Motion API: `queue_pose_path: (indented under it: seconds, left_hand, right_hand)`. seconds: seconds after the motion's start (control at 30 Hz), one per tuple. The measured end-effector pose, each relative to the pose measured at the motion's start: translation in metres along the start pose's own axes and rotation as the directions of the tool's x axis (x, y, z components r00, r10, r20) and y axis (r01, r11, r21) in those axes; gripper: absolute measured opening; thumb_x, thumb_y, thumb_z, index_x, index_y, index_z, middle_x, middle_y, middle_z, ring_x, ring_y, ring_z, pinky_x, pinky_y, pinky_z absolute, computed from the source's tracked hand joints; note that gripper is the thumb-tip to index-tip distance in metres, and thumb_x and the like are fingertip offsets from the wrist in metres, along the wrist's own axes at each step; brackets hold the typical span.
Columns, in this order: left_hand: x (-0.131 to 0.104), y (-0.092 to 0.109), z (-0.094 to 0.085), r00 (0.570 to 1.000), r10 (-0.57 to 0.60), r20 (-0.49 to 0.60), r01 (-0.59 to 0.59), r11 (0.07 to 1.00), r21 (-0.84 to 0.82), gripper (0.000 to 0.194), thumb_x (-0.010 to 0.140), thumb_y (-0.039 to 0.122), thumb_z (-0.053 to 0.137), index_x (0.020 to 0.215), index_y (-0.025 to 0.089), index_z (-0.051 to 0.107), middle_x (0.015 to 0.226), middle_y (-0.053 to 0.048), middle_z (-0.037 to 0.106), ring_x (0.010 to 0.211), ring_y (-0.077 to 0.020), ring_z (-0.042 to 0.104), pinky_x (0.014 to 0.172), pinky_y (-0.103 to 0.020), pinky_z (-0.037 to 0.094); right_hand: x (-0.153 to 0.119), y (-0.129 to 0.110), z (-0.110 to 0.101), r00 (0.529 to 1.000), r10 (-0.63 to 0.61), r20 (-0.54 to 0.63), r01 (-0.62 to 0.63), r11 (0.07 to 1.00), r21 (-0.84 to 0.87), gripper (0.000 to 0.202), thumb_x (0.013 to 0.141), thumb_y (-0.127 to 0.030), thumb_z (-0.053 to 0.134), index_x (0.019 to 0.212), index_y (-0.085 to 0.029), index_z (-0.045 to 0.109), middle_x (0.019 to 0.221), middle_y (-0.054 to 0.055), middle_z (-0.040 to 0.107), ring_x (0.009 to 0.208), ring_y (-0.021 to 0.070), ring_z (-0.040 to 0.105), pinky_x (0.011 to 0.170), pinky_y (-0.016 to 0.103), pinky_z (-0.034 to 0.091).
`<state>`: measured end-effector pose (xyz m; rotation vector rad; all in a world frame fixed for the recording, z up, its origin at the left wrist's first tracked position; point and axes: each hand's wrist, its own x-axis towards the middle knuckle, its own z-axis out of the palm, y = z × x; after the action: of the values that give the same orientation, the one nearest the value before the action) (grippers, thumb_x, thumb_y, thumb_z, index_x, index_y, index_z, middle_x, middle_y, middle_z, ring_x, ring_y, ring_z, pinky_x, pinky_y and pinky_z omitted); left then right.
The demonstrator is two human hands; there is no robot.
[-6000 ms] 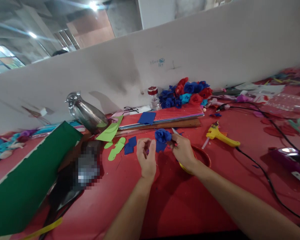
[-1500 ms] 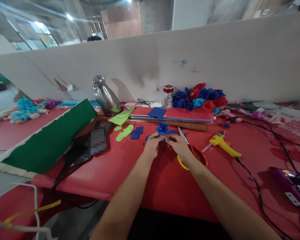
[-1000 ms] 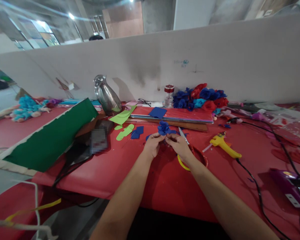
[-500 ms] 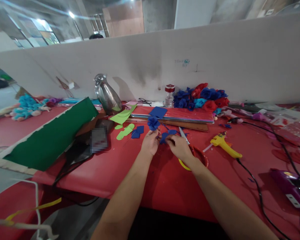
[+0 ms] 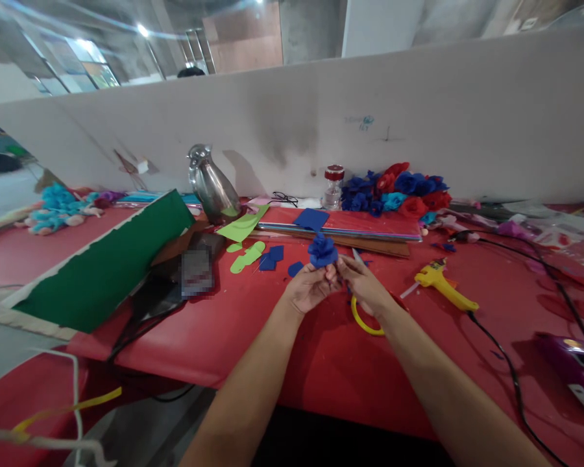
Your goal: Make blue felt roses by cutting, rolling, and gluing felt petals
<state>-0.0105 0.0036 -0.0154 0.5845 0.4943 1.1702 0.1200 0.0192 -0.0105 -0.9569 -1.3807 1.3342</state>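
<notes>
A blue craft flower (image 5: pixel 322 250) is held upright over the table, between my two hands. My left hand (image 5: pixel 309 288) is closed around its base from below. The fingers of my right hand (image 5: pixel 363 280) pinch the flower's right edge, where a blue petal seems to lie against it; the fingertips partly hide it. Just left of the flower, a loose blue petal (image 5: pixel 296 268) lies on the table, with small blue squares (image 5: pixel 271 258) farther left. Scissors with a yellow-edged handle (image 5: pixel 363 321) are partly covered by my right hand and wrist.
A yellow glue gun (image 5: pixel 442 285) with its cord lies to the right. Light green pieces (image 5: pixel 247 256), a phone-like blurred object (image 5: pixel 197 272) and a metal jug (image 5: pixel 214 185) are on the left. Red and blue flowers (image 5: pixel 409 191) are heaped behind, beside a red-lidded jar (image 5: pixel 333 188).
My right hand has left the blue petals on the table and come up to the flower, apparently with one petal. My left hand and the flower have shifted slightly right and down.
</notes>
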Motion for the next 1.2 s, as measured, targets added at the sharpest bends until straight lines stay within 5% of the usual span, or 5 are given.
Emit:
queue_pose_path:
  seconds: [0.2, 0.57, 0.87, 1.0, 1.2]
  left_hand:
    - [-0.002, -0.002, -0.001, 0.999, 0.016, 0.041, -0.021, 0.992, 0.122, 0.028, 0.059, 0.028, 0.083, 0.054, 0.016, 0.058, 0.057, 0.001, 0.047, 0.059, -0.0122, 0.045, 0.070, -0.034, 0.041]
    - [0.002, 0.011, -0.002, 0.969, 0.208, -0.131, -0.229, 0.957, -0.178, 0.015, 0.081, 0.027, 0.067, 0.071, 0.021, 0.058, 0.065, 0.003, 0.040, 0.061, -0.0096, 0.040, 0.075, -0.030, 0.046]
    - [0.002, 0.017, -0.001, 0.964, 0.180, -0.195, -0.227, 0.938, -0.260, 0.018, 0.089, 0.019, 0.055, 0.071, 0.019, 0.058, 0.063, 0.004, 0.039, 0.057, -0.0078, 0.041, 0.069, -0.026, 0.045]
    - [0.002, 0.018, 0.000, 0.967, 0.173, -0.189, -0.226, 0.925, -0.306, 0.020, 0.091, 0.016, 0.051, 0.072, 0.018, 0.057, 0.063, 0.004, 0.040, 0.057, -0.0069, 0.042, 0.068, -0.025, 0.045]
    - [0.004, 0.014, 0.000, 0.975, 0.160, -0.152, -0.184, 0.970, -0.160, 0.015, 0.085, 0.014, 0.060, 0.071, 0.016, 0.057, 0.064, 0.004, 0.047, 0.058, -0.0074, 0.046, 0.068, -0.026, 0.046]
  right_hand:
    - [-0.004, -0.001, 0.000, 0.981, 0.115, 0.157, -0.145, 0.970, 0.195, 0.037, 0.057, -0.057, 0.076, 0.064, -0.022, 0.064, 0.060, 0.002, 0.062, 0.058, 0.0153, 0.056, 0.060, 0.030, 0.048]
    - [0.004, 0.001, -0.011, 0.906, -0.143, -0.398, 0.150, 0.989, -0.012, 0.022, 0.070, -0.041, 0.069, 0.075, -0.019, 0.069, 0.063, 0.000, 0.064, 0.053, 0.0125, 0.054, 0.056, 0.028, 0.045]
    - [0.024, -0.009, -0.072, 0.531, -0.294, -0.794, 0.432, 0.901, -0.045, 0.029, 0.069, -0.045, 0.070, 0.072, -0.018, 0.061, 0.059, -0.006, 0.051, 0.046, 0.0070, 0.039, 0.049, 0.025, 0.038]
    - [0.021, -0.014, -0.089, 0.324, -0.405, -0.855, 0.265, 0.907, -0.329, 0.026, 0.076, -0.045, 0.064, 0.076, -0.019, 0.064, 0.069, -0.002, 0.058, 0.060, 0.0125, 0.051, 0.062, 0.030, 0.045]
    - [0.002, -0.022, -0.044, 0.741, -0.492, -0.457, 0.180, 0.801, -0.571, 0.024, 0.085, -0.037, 0.055, 0.076, -0.020, 0.069, 0.070, 0.003, 0.068, 0.075, 0.0206, 0.061, 0.077, 0.037, 0.048]
